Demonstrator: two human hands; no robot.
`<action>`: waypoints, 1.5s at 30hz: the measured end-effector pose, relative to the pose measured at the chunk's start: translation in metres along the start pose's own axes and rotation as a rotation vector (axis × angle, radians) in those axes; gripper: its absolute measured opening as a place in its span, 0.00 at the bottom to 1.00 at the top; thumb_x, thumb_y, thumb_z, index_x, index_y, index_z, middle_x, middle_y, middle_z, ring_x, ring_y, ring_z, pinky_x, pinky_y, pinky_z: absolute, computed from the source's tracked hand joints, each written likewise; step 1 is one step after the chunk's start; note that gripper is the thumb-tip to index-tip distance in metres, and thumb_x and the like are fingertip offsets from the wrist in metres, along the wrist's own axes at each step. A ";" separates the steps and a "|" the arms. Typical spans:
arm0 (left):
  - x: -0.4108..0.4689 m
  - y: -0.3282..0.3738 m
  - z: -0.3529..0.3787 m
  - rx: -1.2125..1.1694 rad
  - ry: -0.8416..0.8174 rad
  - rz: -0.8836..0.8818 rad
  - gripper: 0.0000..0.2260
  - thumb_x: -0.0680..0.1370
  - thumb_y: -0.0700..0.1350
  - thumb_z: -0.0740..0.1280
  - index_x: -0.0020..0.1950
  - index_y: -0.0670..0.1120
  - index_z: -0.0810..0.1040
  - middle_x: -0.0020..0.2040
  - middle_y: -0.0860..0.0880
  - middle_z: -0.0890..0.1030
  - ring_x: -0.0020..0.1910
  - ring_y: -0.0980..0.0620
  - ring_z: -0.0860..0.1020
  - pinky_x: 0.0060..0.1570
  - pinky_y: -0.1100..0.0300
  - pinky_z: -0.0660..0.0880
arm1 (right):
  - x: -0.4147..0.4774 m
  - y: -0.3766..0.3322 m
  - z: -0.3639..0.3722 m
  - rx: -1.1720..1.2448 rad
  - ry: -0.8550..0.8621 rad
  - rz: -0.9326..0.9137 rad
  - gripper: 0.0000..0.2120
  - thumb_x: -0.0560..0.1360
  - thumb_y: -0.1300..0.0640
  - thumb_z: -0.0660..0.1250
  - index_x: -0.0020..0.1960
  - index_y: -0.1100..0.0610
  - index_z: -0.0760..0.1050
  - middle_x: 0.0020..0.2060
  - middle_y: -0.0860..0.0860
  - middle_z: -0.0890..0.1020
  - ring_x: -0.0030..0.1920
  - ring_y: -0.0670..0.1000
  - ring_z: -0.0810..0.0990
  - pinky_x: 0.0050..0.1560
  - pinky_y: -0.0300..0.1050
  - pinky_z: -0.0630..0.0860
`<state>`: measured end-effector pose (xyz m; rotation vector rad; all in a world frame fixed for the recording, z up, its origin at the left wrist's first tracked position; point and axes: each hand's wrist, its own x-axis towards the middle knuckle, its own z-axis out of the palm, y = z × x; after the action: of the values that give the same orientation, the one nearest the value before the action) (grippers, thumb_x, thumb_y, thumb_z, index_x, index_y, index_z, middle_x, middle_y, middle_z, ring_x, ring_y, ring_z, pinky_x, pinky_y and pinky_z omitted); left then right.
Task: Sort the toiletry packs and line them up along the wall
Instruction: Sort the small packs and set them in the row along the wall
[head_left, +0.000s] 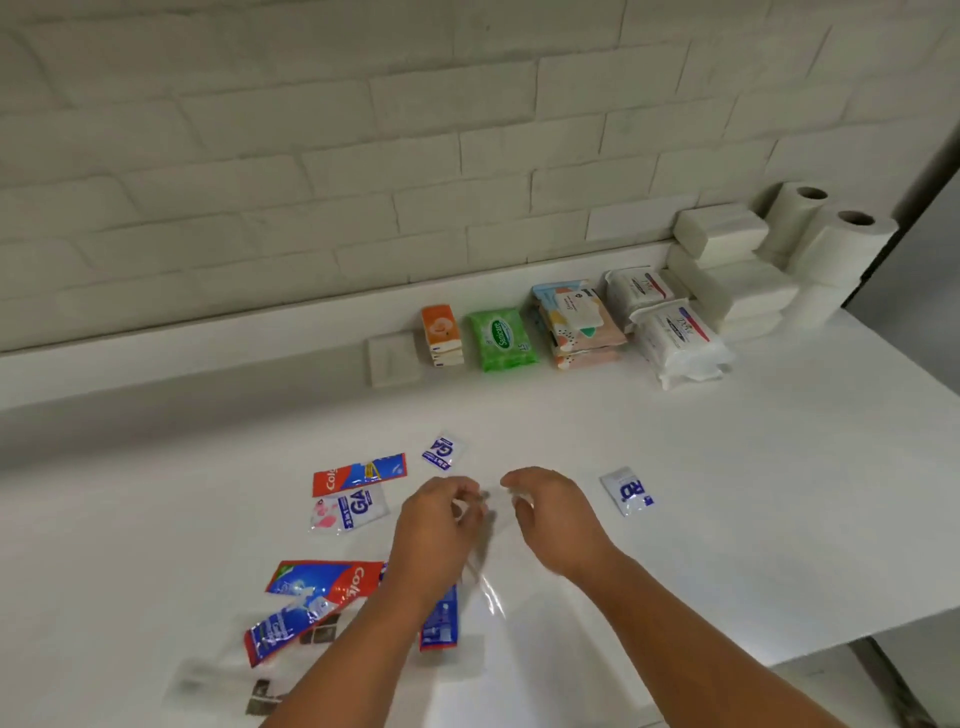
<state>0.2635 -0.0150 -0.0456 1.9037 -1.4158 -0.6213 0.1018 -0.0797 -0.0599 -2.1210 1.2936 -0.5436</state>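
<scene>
Space lies open on the white tabletop (675, 467) between the hands and the white brick wall (363, 130), and more to the right, where the table's edge cuts across the lower right of the frame.

Along the wall, upper right of centre, sits a row: a flat white pad (392, 358), an orange tissue pack (441, 335), a green wipes pack (501, 339), stacked pastel patterned packs (579, 325), white wipes packs (675, 338), folded white tissue stacks (727, 265) and white toilet rolls (841, 244). The packs' long axes point at the wall.

Loose sachets lie centre and lower left. A red toothpaste sachet (358, 474) lies crosswise, its right end tilted up, and a blue-and-white sachet (627, 491) lies alone to the right.

At centre, the left hand (441, 514) and right hand (550, 512), fingers curled, pinch a clear plastic wrapper (485, 571) between them. It is blurred, and its length trails down-frame from the fingertips.
</scene>
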 end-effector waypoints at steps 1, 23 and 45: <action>-0.007 -0.002 0.008 0.058 -0.028 0.007 0.09 0.75 0.47 0.74 0.55 0.52 0.81 0.50 0.56 0.80 0.46 0.59 0.78 0.49 0.67 0.75 | -0.011 0.006 0.000 -0.018 0.007 -0.018 0.15 0.77 0.61 0.64 0.62 0.53 0.78 0.59 0.48 0.81 0.60 0.49 0.77 0.63 0.37 0.70; -0.059 0.037 0.076 0.330 -0.006 -0.324 0.19 0.73 0.54 0.75 0.59 0.48 0.80 0.54 0.49 0.82 0.52 0.50 0.79 0.51 0.59 0.75 | -0.087 0.068 -0.034 -0.163 -0.041 -0.047 0.13 0.77 0.58 0.64 0.60 0.55 0.80 0.59 0.50 0.75 0.60 0.54 0.71 0.62 0.43 0.71; -0.044 0.066 0.066 0.050 0.102 0.244 0.16 0.73 0.46 0.70 0.61 0.51 0.81 0.58 0.60 0.77 0.58 0.61 0.73 0.59 0.77 0.64 | -0.039 0.004 -0.063 0.973 -0.022 0.455 0.12 0.81 0.58 0.60 0.48 0.61 0.80 0.46 0.61 0.84 0.48 0.58 0.83 0.50 0.52 0.79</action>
<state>0.1610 -0.0007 -0.0401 1.7386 -1.5782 -0.3701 0.0435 -0.0633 -0.0171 -1.0020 1.1092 -0.7395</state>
